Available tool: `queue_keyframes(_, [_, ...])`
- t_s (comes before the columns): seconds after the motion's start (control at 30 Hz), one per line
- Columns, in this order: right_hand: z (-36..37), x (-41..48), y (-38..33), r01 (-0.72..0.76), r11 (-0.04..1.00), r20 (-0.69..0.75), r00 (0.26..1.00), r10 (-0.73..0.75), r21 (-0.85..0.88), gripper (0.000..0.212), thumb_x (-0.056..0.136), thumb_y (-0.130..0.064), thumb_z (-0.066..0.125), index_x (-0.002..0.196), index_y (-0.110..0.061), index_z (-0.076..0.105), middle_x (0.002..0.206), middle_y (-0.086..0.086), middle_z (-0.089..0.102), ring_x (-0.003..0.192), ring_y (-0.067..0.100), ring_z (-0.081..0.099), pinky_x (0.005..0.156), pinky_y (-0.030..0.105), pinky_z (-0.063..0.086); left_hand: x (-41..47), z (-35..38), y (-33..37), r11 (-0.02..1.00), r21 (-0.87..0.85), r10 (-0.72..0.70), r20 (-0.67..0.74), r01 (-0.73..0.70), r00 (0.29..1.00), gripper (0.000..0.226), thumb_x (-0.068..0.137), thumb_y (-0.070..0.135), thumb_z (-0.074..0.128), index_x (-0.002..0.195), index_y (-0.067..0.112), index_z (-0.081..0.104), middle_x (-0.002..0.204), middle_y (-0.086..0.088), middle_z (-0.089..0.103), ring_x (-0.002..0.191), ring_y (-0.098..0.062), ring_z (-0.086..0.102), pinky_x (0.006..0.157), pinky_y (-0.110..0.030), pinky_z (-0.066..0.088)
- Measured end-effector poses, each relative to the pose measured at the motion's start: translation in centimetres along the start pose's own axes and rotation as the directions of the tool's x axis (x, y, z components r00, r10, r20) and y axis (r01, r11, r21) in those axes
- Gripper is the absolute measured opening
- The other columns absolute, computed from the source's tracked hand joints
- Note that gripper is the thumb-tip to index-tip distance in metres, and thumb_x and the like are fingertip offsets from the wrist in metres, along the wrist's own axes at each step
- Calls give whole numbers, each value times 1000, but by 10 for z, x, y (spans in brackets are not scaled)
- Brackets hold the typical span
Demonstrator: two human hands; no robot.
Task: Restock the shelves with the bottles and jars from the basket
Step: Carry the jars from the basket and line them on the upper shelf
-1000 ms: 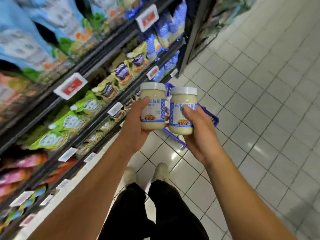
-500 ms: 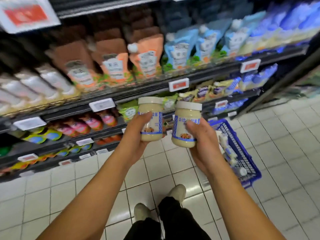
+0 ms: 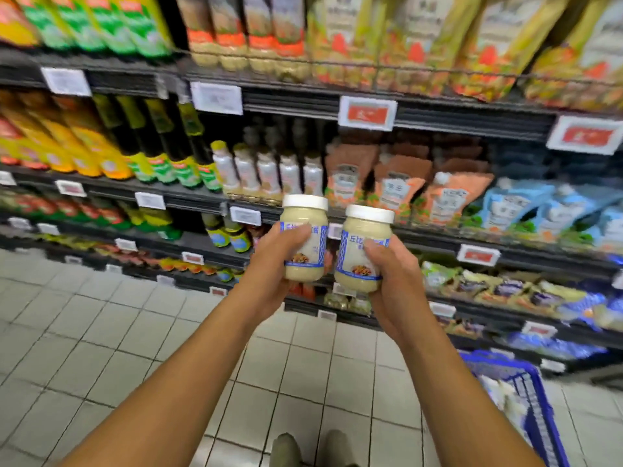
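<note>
My left hand (image 3: 269, 267) grips a jar of pale cream sauce (image 3: 305, 251) with a white lid and a blue-edged label. A matching second jar (image 3: 362, 261) sits in the grip of my right hand (image 3: 394, 284). Both jars are upright, side by side, held at chest height in front of the dark shelves (image 3: 303, 102). The blue wire basket (image 3: 526, 396) stands on the floor at the lower right, with a few pale items blurred inside it.
The shelves carry bottles of oil (image 3: 151, 143), small squeeze bottles (image 3: 269, 170), orange and blue pouches (image 3: 448, 197), and several price tags. A gap shows on the shelf beside two small jars (image 3: 229, 235). Tiled floor lies below; my shoes (image 3: 310, 448) are at the bottom edge.
My view has swung left and up along the shelves, so the basket has slid to the lower right. Both hands still hold their jars, raised a little higher.
</note>
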State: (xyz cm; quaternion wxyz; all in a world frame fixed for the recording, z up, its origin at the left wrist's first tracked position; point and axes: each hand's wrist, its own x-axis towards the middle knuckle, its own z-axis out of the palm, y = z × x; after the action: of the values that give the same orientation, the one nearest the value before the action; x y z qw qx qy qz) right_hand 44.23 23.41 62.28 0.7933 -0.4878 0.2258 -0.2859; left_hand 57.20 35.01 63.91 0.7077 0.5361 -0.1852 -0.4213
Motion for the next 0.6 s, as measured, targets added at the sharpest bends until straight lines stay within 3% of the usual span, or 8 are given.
queue_keyframes(0.1, [16, 10, -12, 25, 1000, 107, 994, -24, -8, 22, 78, -30, 71, 98, -22, 74, 88, 15, 73, 73, 33, 66, 66, 61, 53, -5, -7, 17, 994, -7, 112, -31, -112, 993, 38, 72, 30, 72, 103, 9, 64, 80, -11, 70, 74, -25, 68, 69, -39, 57])
queue_keyframes(0.13, [21, 14, -18, 35, 999, 136, 990, -35, 3, 19, 80, -27, 70, 99, -23, 74, 90, 14, 74, 74, 33, 68, 69, 62, 54, -7, -7, 24, 990, -2, 143, -45, -143, 989, 44, 68, 33, 74, 103, 9, 64, 81, -12, 69, 76, -29, 66, 71, -42, 56])
queue_keyframes(0.2, [32, 21, -36, 62, 998, 190, 980, -63, 9, 21, 80, -25, 70, 100, -21, 73, 88, 14, 73, 69, 29, 69, 60, 47, 58, -9, -5, 40, 980, 27, 197, -72, -196, 978, 51, 66, 38, 75, 106, 8, 62, 82, -15, 69, 76, -34, 63, 69, -46, 49])
queue_keyframes(0.27, [42, 28, -55, 97, 995, 231, 969, -90, -21, 19, 78, -26, 70, 96, -20, 71, 78, 10, 73, 59, 23, 68, 48, 35, 54, -9, -1, 57, 965, 48, 262, -90, -258, 961, 47, 69, 37, 75, 106, 10, 63, 82, -14, 71, 72, -32, 65, 63, -41, 48])
queue_keyframes(0.33, [51, 36, -74, 139, 990, 256, 958, -126, -33, 20, 79, -21, 66, 99, -16, 68, 79, 7, 74, 63, 21, 69, 53, 37, 56, -7, 7, 74, 946, 41, 323, -113, -320, 940, 44, 74, 32, 73, 109, 9, 63, 89, -14, 71, 75, -26, 68, 60, -39, 56])
queue_keyframes(0.43, [69, 50, -102, 163, 986, 284, 947, -152, -16, 27, 76, -17, 65, 102, -10, 66, 87, 11, 74, 78, 31, 68, 74, 53, 56, -2, 18, 99, 920, 21, 390, -146, -391, 909, 55, 66, 33, 76, 111, 5, 62, 95, -17, 67, 83, -30, 64, 77, -45, 55])
queue_keyframes(0.53, [88, 65, -130, 198, 980, 334, 925, -182, -14, 31, 74, -19, 65, 102, -7, 64, 78, 11, 72, 64, 26, 68, 58, 43, 56, 5, 21, 125, 894, 49, 448, -143, -445, 883, 43, 63, 36, 77, 100, 15, 68, 90, -13, 68, 82, -29, 62, 77, -45, 51])
queue_keyframes(0.6, [101, 77, -146, 234, 972, 351, 911, -219, -2, 40, 72, -22, 68, 108, -5, 63, 79, 11, 72, 64, 26, 66, 59, 39, 54, 13, 19, 144, 860, 67, 510, -135, -505, 850, 33, 64, 37, 78, 94, 23, 73, 90, -7, 72, 79, -23, 66, 78, -46, 54])
